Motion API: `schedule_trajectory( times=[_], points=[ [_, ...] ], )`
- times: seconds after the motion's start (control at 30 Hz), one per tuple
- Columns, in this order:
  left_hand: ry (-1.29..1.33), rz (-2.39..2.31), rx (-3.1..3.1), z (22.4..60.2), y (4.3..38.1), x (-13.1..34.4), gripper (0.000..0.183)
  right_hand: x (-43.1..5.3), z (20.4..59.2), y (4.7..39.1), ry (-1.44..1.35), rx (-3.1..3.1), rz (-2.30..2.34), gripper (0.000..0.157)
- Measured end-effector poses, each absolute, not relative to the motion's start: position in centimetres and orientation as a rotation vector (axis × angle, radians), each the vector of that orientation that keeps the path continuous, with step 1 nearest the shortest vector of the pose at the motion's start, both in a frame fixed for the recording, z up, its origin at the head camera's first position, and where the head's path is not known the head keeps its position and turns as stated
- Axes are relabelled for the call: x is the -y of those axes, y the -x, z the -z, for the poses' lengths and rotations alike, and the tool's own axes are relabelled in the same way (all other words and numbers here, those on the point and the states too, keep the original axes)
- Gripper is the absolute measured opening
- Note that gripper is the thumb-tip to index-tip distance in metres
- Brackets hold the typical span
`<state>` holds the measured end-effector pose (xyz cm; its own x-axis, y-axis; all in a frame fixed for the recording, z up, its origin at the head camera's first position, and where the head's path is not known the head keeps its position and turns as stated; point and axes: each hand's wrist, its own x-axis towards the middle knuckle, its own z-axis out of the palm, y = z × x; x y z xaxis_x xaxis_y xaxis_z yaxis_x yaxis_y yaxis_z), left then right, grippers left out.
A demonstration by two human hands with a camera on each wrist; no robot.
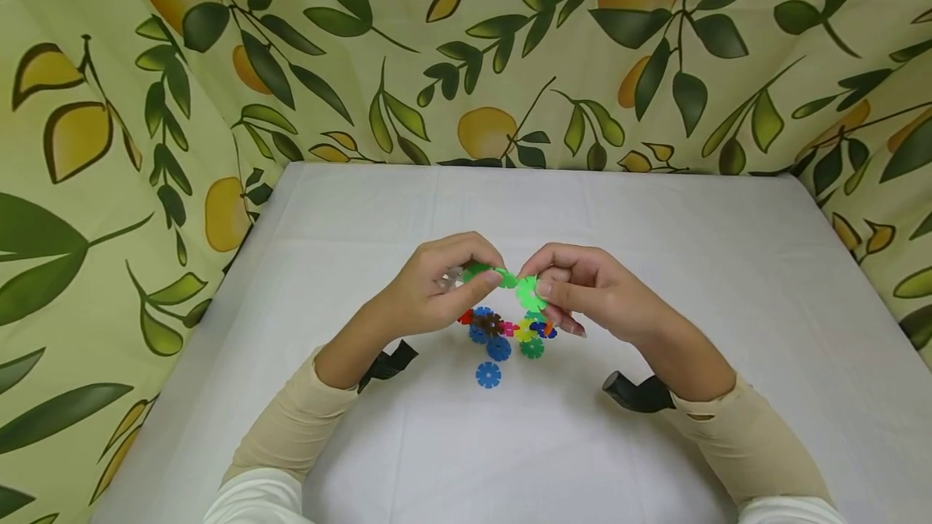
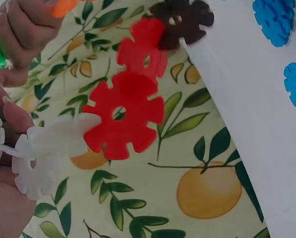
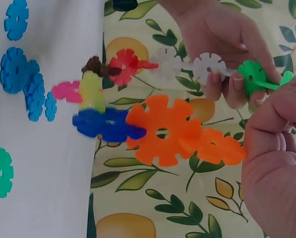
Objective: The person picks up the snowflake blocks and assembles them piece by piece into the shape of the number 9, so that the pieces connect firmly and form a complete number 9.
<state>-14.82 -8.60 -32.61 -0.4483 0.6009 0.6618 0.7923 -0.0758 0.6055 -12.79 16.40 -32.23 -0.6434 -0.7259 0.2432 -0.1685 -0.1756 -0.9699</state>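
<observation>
My left hand (image 1: 444, 285) pinches a green snowflake disc (image 1: 504, 277) between thumb and fingers. Held by the thumb and fingers of my right hand (image 1: 593, 289) is a light green notched disc (image 1: 531, 294), close against the other one; whether their slots interlock I cannot tell. From the hands hangs a curved chain of linked plastic discs. In the right wrist view it runs through white (image 3: 209, 68), red (image 3: 124, 64), brown (image 3: 92, 67), pink (image 3: 67, 92), yellow (image 3: 91, 93), dark blue (image 3: 104, 124) and orange discs (image 3: 160, 131). The orange end reaches the right hand's fingers.
Loose blue discs (image 1: 489, 375) and green discs (image 1: 532, 348) lie on the white-covered table (image 1: 408, 451) below the hands. Black straps or mounts (image 1: 637, 392) stick out at both wrists. A leaf-and-fruit patterned curtain (image 1: 437, 63) surrounds the table's back and sides.
</observation>
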Motion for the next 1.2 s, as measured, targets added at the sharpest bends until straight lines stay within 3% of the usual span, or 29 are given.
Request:
schedule_trajectory(
  times=[0.17, 0.37, 0.53, 0.9, 1.2],
  points=[
    [1.531, 1.549, 1.981, 32.6, 14.7, 8.6, 0.003, -16.2, 32.3, 12.7, 1.015, -1.699, 1.882, 0.016],
    [1.551, 1.568, 1.982, 33.0, 14.7, 8.5, 0.021, -16.0, 32.4, 12.7, 1.008, -1.706, 1.889, 0.016],
    [1.548, 1.581, 2.007, 33.2, 14.6, 8.5, 0.002, -15.9, 32.4, 12.7, 0.982, -1.709, 1.889, 0.016],
    [1.549, 1.634, 2.066, 33.7, 14.8, 7.8, 0.013, -16.0, 33.0, 12.7, 0.912, -1.737, 1.896, 0.01],
    [1.517, 1.531, 2.141, 33.2, 14.9, 8.5, 0.005, -15.4, 33.3, 12.9, 0.924, -1.775, 1.924, 0.009]
  ],
)
